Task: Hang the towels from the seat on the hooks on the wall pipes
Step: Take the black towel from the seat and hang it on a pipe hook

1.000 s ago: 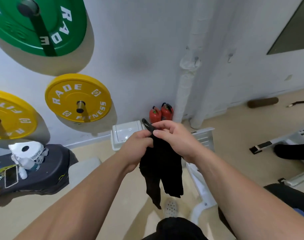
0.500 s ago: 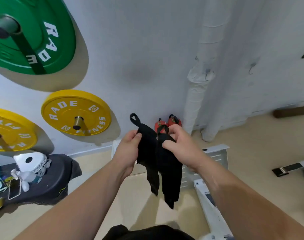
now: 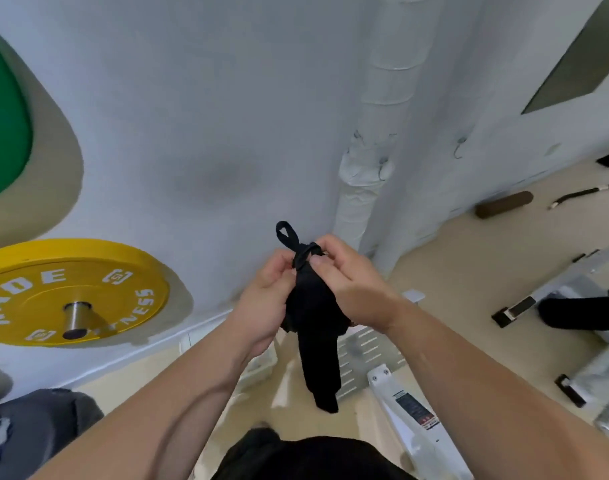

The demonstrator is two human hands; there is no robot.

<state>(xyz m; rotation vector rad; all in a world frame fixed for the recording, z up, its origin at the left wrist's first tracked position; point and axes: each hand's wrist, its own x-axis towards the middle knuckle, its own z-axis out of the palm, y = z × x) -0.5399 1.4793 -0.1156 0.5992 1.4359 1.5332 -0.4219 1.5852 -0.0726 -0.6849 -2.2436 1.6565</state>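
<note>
Fingers [image 3: 322, 259] of the right hand [image 3: 351, 285] and of the left hand [image 3: 265, 299] pinch the top of the black towel [image 3: 313, 327], which hangs straight down between them, its loop [image 3: 285, 233] standing free above the knuckles. The hooks [image 3: 382, 168] on the wrapped wall pipe [image 3: 368, 188] lie up and to the right, nearer the right hand; they look empty, though blurred.

The one camera is sitting on my head, looking forward and down, close to my hands, facing the wall [image 3: 199, 109].
</note>
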